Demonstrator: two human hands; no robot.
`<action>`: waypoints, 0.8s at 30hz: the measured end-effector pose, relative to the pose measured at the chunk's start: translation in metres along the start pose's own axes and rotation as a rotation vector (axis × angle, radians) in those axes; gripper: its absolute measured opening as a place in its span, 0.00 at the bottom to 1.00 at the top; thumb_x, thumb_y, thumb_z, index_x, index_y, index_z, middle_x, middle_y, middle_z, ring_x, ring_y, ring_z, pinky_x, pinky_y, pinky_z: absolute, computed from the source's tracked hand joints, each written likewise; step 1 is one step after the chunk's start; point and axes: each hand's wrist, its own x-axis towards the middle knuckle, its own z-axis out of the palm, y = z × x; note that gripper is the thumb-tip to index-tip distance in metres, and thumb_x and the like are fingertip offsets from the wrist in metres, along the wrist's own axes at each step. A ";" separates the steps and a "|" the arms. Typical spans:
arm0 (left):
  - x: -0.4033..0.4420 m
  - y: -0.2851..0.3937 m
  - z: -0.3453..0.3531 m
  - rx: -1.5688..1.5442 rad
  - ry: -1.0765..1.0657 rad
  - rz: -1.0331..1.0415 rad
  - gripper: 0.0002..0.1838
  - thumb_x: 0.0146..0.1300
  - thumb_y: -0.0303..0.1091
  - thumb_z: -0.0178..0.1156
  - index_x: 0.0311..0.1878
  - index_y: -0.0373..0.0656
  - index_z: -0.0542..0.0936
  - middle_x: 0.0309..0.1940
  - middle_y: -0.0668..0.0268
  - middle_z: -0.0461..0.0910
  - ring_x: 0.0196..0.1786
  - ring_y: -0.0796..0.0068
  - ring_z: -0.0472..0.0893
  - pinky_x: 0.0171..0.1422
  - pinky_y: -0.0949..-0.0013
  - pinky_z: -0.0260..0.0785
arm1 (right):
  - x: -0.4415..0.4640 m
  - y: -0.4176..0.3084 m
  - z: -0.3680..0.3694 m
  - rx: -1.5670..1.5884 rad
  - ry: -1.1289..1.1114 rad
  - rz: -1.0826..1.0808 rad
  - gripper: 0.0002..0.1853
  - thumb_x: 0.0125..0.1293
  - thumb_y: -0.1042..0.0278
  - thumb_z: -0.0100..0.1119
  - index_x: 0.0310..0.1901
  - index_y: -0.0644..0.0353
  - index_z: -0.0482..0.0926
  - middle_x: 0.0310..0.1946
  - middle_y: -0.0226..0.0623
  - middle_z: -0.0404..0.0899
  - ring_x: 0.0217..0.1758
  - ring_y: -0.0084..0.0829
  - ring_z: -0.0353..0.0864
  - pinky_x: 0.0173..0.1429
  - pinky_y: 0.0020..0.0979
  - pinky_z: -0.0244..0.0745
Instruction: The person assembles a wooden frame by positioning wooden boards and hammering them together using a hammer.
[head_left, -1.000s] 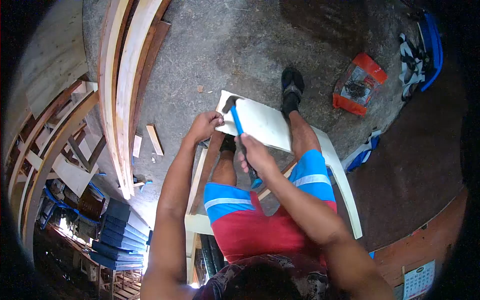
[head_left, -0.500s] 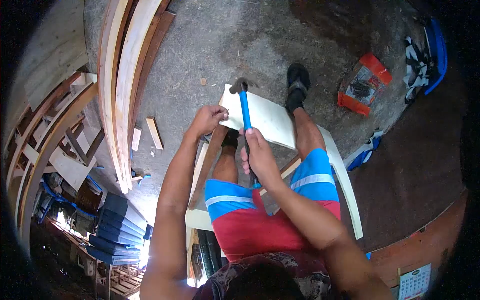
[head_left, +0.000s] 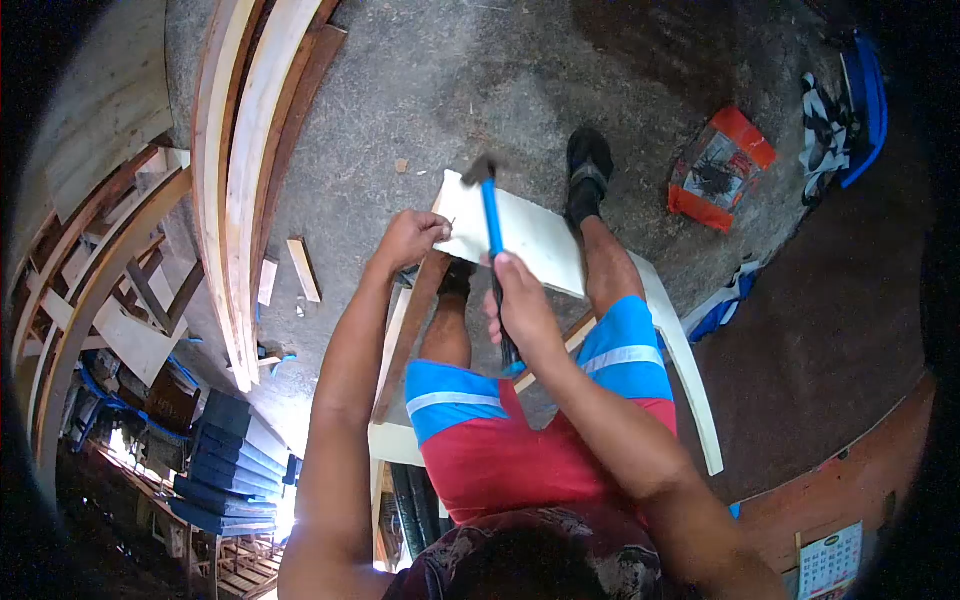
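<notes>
My right hand point(head_left: 525, 305) is wrapped round the black grip of a hammer point(head_left: 492, 215) with a blue shaft. The dark hammer head shows over the top left edge of a pale wooden board point(head_left: 530, 240). At that board's left end, my left hand point(head_left: 412, 238) pinches a thin nail point(head_left: 453, 224), its fingertips close to the surface. The board lies across a wooden frame point(head_left: 412, 325) between my legs. A curved pale piece of the frame point(head_left: 690, 380) runs beside my right leg.
Long curved timbers point(head_left: 245, 170) lie to the left, with small wood offcuts point(head_left: 304, 270) near them. An orange bag of nails point(head_left: 715, 175) rests on the concrete floor at the right. Curved wooden frames point(head_left: 100, 270) stand at far left. A calendar point(head_left: 830, 560) shows at lower right.
The hammer head sits slightly higher relative to the board. My left hand keeps its pinch at the board's left end. The whole view has shifted a little.
</notes>
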 end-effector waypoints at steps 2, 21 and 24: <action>-0.004 -0.002 0.000 -0.032 0.009 0.023 0.10 0.60 0.33 0.61 0.40 0.37 0.85 0.30 0.62 0.85 0.35 0.77 0.82 0.43 0.70 0.73 | 0.003 0.007 0.003 0.001 0.027 -0.040 0.21 0.76 0.48 0.36 0.53 0.57 0.70 0.17 0.30 0.66 0.13 0.22 0.66 0.17 0.25 0.65; 0.000 -0.016 0.005 -0.028 0.033 0.042 0.10 0.60 0.33 0.61 0.39 0.38 0.85 0.29 0.64 0.85 0.35 0.79 0.81 0.43 0.71 0.73 | 0.010 0.014 -0.006 -0.035 -0.090 0.134 0.20 0.76 0.47 0.37 0.51 0.54 0.70 0.18 0.26 0.66 0.15 0.19 0.65 0.18 0.23 0.63; 0.002 -0.014 0.001 -0.030 0.043 0.012 0.10 0.61 0.33 0.62 0.39 0.38 0.85 0.30 0.64 0.85 0.36 0.79 0.81 0.45 0.71 0.73 | 0.001 -0.004 0.001 0.153 0.027 -0.006 0.21 0.75 0.46 0.38 0.51 0.55 0.71 0.18 0.26 0.67 0.15 0.20 0.65 0.19 0.23 0.64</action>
